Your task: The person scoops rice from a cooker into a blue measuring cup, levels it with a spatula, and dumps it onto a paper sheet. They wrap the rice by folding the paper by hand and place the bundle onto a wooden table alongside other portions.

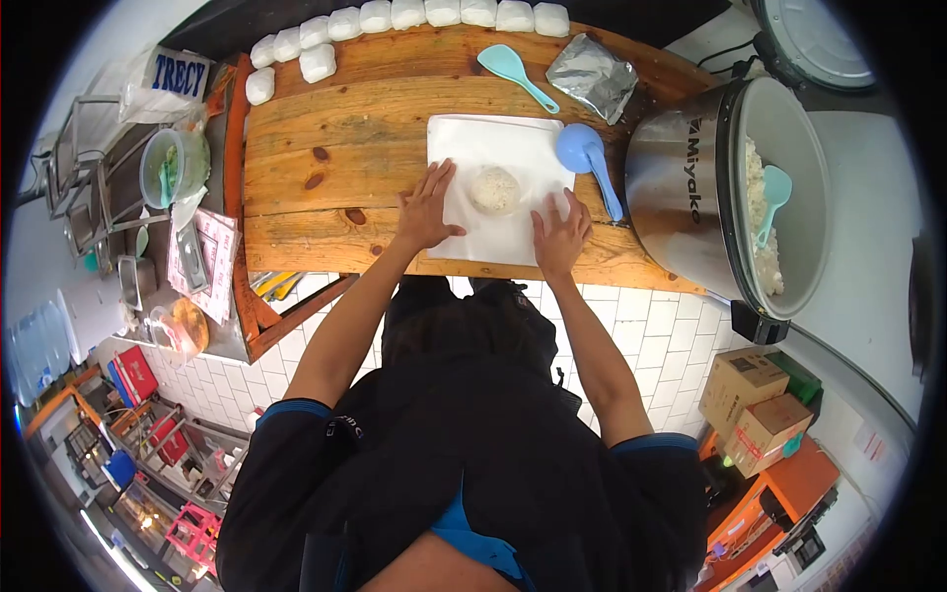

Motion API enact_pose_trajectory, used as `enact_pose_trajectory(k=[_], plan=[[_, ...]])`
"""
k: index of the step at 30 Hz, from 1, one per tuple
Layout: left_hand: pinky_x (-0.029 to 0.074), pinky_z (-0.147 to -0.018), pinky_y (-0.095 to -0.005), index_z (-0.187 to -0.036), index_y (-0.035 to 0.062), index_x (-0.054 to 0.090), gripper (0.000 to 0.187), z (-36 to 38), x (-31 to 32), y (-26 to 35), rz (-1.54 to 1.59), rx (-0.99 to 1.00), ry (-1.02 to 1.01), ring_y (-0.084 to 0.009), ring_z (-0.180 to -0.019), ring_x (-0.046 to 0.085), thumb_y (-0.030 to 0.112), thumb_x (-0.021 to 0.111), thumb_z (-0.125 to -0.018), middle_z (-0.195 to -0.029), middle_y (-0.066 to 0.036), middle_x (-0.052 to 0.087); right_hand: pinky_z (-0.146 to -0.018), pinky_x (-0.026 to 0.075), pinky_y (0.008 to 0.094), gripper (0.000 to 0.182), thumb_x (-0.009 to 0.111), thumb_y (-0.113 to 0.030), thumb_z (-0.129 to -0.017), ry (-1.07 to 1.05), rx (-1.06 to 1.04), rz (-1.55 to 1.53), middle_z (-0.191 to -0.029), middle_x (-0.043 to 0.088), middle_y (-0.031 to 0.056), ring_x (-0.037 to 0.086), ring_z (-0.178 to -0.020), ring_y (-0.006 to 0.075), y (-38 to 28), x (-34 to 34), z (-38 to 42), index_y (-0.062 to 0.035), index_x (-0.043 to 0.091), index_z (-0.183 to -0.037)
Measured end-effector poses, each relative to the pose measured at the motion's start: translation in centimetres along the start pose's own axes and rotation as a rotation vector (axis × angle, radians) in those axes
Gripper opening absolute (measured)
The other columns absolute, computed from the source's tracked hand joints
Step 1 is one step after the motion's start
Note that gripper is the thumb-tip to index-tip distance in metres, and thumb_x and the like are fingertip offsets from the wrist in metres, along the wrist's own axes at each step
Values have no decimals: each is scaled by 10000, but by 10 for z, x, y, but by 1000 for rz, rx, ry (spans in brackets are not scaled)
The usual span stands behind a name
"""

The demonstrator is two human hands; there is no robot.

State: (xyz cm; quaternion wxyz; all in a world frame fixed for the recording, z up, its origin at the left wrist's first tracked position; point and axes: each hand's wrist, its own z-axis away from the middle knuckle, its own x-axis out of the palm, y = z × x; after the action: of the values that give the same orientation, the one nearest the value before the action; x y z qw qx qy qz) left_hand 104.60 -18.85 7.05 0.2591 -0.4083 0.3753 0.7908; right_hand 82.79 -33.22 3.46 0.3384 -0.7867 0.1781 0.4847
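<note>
A round mound of rice [495,190] lies on white wrapping paper [483,138] on the wooden table [326,178]. My left hand [427,209] rests on the left edge of the paper with its fingers spread. On the right side, my right hand [561,234] touches the paper, fingers apart, and holds nothing. Both hands are to either side of the rice, not touching it. A blue rice scoop [586,156] lies at the paper's upper right, its handle pointing toward me.
Several white wrapped packets [375,17] line the far edge. A turquoise paddle [508,67] and crumpled foil [592,76] lie behind the paper. To the right stands a large rice cooker [681,187] with rice and another paddle [776,192]. A tub of greens [176,168] stands left.
</note>
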Motion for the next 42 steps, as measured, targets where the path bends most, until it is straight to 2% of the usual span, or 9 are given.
enact_pose_trajectory(k=[11,15,21,27,31,35,37,39,42], plan=[[341,-987,-519,-1413,145,451,740,60,41,16,103,324,248,-256,-1309,421,365,764,-780,-1446,-34,455,-746,534,390,284,606,-14,-900,-141,456,-1017,-1287,587,74,577,-1188,190,-12,-32,-16,-54,609,-1181],[366,-959,-492,-1346,161,557,613,44,67,-41,259,326,305,-233,-1306,467,182,747,-763,-1411,-13,547,-906,496,302,689,503,201,-741,-601,652,-1654,-1314,558,72,515,-1235,175,49,-40,-1,-79,524,-1370],[388,-945,-454,-1165,108,703,441,47,18,-30,237,400,189,-239,-1321,502,21,691,-733,-1299,-39,655,-903,481,346,580,625,154,-717,-620,-2,-376,-1157,573,74,539,-1140,239,27,-49,-3,-160,719,-1195],[480,-784,-458,-1044,27,721,218,64,23,-44,525,416,268,-325,-1097,649,57,615,-856,-1163,-131,706,-823,495,368,197,682,-191,-887,-237,-323,-524,-1039,636,106,578,-911,258,26,-62,-7,-99,768,-1039],[499,-591,-483,-829,-32,673,218,32,31,-46,568,-148,71,-392,-712,686,130,577,-940,-957,-201,719,-683,530,463,487,567,-449,-946,-674,363,-430,-803,695,152,637,-639,340,23,-14,-23,10,687,-834],[506,-674,-488,-815,-4,636,174,39,26,-21,280,-242,173,-391,-809,661,144,628,-908,-905,-181,691,-686,527,490,407,521,-384,-967,-654,301,95,-793,685,157,659,-683,354,28,10,-35,-6,671,-937],[505,-786,-480,-974,49,650,155,48,50,-16,54,204,798,-380,-988,619,168,671,-876,-995,-157,655,-773,529,492,273,546,-259,-949,-513,335,136,-875,688,176,663,-822,383,-18,-41,-68,-26,656,-1038],[483,-901,-466,-1127,83,625,300,46,60,2,103,622,514,-388,-1113,543,206,694,-861,-1146,-166,587,-861,525,461,275,605,-156,-899,-182,-35,-283,-1012,678,166,637,-972,384,-21,-10,-76,-43,625,-1148],[484,-940,-471,-1195,46,588,401,35,47,40,268,295,473,-407,-1096,551,215,722,-857,-1229,-206,540,-874,507,430,497,694,-153,-829,-86,-346,-298,-1086,665,141,627,-1026,317,-48,21,-106,-80,545,-1298]])
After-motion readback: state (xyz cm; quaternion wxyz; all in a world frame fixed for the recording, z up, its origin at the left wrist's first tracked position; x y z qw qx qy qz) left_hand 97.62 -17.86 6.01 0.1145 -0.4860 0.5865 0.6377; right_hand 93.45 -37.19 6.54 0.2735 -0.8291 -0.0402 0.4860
